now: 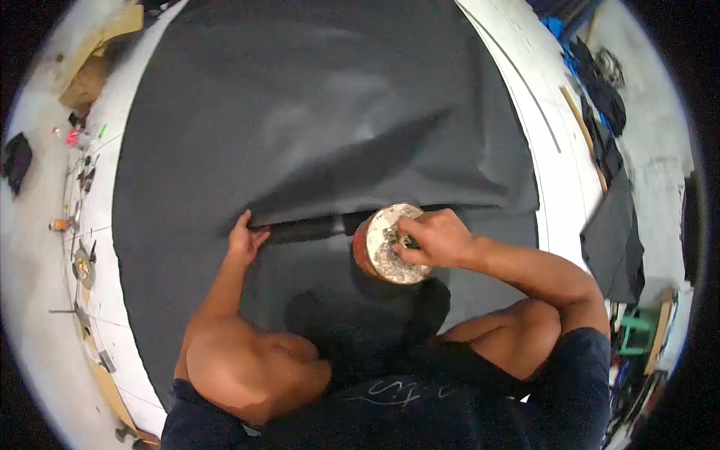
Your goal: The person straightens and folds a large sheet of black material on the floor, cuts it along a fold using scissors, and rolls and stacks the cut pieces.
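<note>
A large black sheet [322,90], smooth like leatherette, spreads before me with a raised edge running across its middle. At the left end of that edge, my left hand [246,240] has the sheet between its fingers. My right hand [439,238] is closed on the top of a round can [390,266] with a whitish, stained lid and reddish side. What it grips on the lid is partly hidden by the fingers. The can stands over the lower black layer [300,270], close to the raised edge. A dark gap shows beneath the edge between hand and can.
White surface [525,82] borders the sheet on both sides. Left of it lie a tape roll [83,268], small tools and a small orange item [58,224]. To the right are black cloth pieces [615,232] and a green stool [636,331]. My bent knees flank the near side.
</note>
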A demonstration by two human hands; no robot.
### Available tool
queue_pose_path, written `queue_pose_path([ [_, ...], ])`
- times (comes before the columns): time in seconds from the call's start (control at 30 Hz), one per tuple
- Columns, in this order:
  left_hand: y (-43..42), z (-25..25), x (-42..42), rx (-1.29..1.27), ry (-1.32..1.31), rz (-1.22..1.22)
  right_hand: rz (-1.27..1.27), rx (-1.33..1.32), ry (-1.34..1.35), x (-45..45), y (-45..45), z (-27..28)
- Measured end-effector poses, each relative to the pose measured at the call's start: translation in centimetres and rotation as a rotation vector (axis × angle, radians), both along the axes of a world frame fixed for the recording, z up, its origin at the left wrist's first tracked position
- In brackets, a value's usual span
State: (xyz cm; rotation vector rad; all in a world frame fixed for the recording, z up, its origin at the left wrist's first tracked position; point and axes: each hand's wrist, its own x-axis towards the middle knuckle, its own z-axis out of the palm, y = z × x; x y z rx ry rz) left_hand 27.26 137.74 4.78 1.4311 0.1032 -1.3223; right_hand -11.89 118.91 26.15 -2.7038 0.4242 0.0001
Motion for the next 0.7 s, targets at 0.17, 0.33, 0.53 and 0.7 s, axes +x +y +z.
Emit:
queue_pose_path([
  [0.17,-0.5,0.3,-0.6,0.013,-0.036,0.138,0.01,0.154,0.211,-1.4,3.4,-0.5],
  [0.33,0.5,-0.4,-0.6,-0.03,-0.187,0.066,0.115,0.2,0.177,-3.0,5.1,-2.7],
  [0.53,0.1,1.4,-1.3,-0.05,-0.104,0.166,0.176,0.675,0.093,-1.4,0.6,-2.3],
  [0.7,0.3,0.7,1.6,-0.07,-0.158,0.259,-0.839,0.505,0.042,-8.2,-12.7,-6.4],
])
